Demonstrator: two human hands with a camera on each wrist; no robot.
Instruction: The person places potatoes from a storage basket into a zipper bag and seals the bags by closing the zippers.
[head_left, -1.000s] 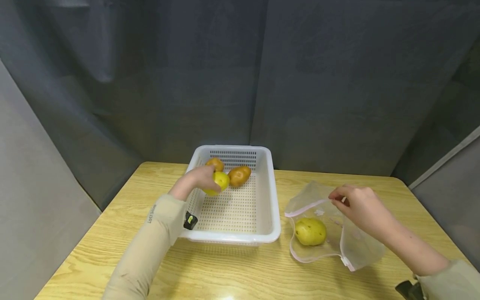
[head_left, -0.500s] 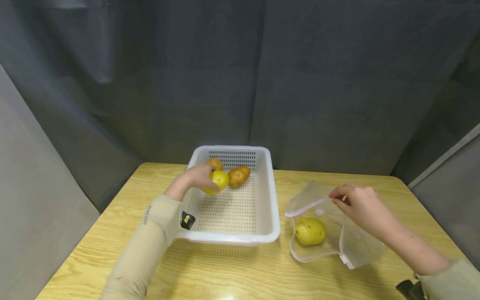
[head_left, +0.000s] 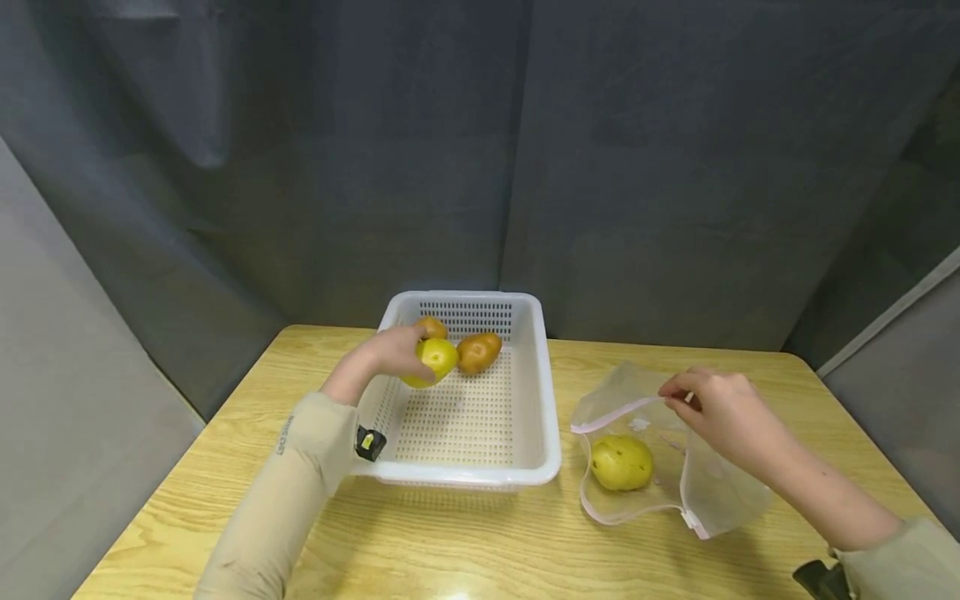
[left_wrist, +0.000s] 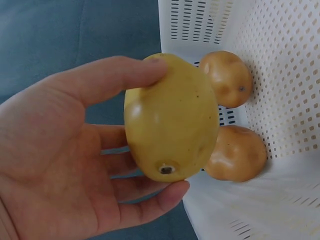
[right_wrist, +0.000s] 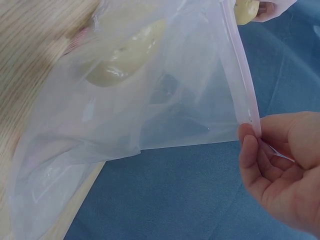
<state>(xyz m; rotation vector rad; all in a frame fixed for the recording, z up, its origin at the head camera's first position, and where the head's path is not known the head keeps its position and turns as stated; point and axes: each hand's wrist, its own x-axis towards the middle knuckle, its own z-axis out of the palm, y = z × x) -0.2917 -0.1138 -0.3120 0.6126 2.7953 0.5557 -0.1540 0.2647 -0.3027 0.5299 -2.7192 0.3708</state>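
Observation:
My left hand (head_left: 393, 353) grips a yellow potato (left_wrist: 172, 120) over the left side of a white plastic basket (head_left: 550, 400), thumb on one side and fingers round the other. Two browner potatoes lie at the basket's far end, one potato (head_left: 478, 353) near the middle and another potato (head_left: 432, 327) partly behind my hand. To the right, my right hand (head_left: 720, 412) pinches the pink-edged rim of a clear zip bag (right_wrist: 190, 100) between thumb and fingertips. The bag's mouth gapes, and a yellow potato (head_left: 622, 462) is inside it.
Basket and bag stand on a wood-grain table (head_left: 420, 542). A dark curtain (head_left: 480, 167) hangs behind the table's far edge, and grey panels (head_left: 67, 400) flank it. The basket's raised walls surround the loose potatoes.
My left hand has drawn slightly left and up with the yellow potato in it. The right hand, the bag and the potato inside look the same.

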